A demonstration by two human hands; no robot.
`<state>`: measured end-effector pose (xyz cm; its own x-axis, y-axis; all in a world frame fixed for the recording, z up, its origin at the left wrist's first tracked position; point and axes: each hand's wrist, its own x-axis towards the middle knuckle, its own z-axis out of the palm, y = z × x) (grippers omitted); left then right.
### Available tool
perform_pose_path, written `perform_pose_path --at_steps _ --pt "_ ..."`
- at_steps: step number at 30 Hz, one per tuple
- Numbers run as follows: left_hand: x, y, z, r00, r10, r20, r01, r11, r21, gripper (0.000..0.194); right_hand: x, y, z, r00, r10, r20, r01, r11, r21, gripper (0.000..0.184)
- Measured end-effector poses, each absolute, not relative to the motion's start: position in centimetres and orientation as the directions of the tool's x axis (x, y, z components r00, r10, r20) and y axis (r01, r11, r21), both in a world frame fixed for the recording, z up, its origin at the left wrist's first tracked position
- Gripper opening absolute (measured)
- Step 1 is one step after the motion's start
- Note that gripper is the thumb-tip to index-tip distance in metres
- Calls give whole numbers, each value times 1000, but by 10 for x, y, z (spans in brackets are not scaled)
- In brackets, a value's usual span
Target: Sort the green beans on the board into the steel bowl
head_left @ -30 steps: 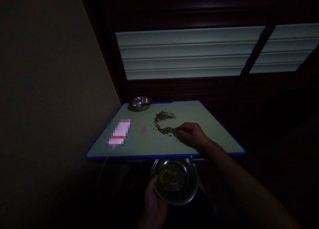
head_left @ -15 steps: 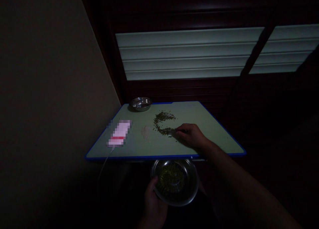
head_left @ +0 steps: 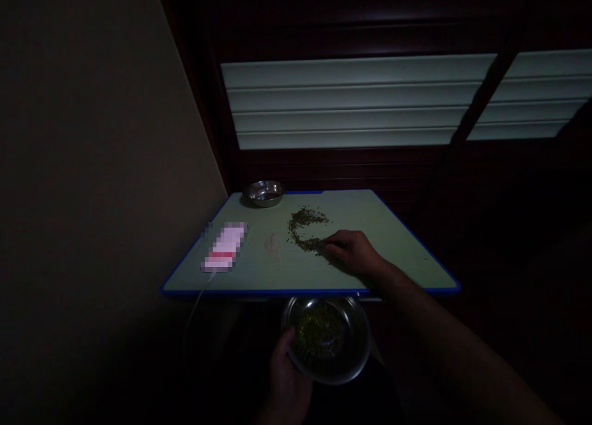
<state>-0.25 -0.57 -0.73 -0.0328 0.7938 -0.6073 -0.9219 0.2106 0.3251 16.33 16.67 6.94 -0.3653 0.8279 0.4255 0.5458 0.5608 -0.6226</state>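
Dim room, with a plain wall (head_left: 92, 135) at left and pale slatted panels (head_left: 356, 98) set in dark woodwork behind a light green table (head_left: 393, 252) edged in blue. On the tabletop, small dark green grains (head_left: 303, 218) lie in a loose curved band, open toward the right. The right hand (head_left: 354, 250) is at the near end of this band, its fingers drawn together in a pinch; whether anything lies between them cannot be told. The left hand (head_left: 289, 375), below the near table edge, is partly curled about a large metal bowl (head_left: 354, 360), its thumb over the left rim. Green material (head_left: 319, 332) lies within this bowl. A small metal bowl (head_left: 264, 193) stands at the far left corner of the tabletop. A faint pale patch (head_left: 272, 245) lies between the grains and a pixelated pink-and-white object (head_left: 226, 246), from whose near end a thin white cable (head_left: 197, 305) hangs over the table edge.
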Motion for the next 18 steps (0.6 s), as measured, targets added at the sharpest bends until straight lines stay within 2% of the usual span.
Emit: perform_pose_path --at_steps 9,18 --pt "-3 -4 -14 -31 794 -607 -921 212 325 19 158 171 68 -380 812 444 555 584 -592 16" --pt "-3 -3 -16 -27 799 -601 -916 221 336 18 153 173 69 -442 789 427 504 612 -609 18"
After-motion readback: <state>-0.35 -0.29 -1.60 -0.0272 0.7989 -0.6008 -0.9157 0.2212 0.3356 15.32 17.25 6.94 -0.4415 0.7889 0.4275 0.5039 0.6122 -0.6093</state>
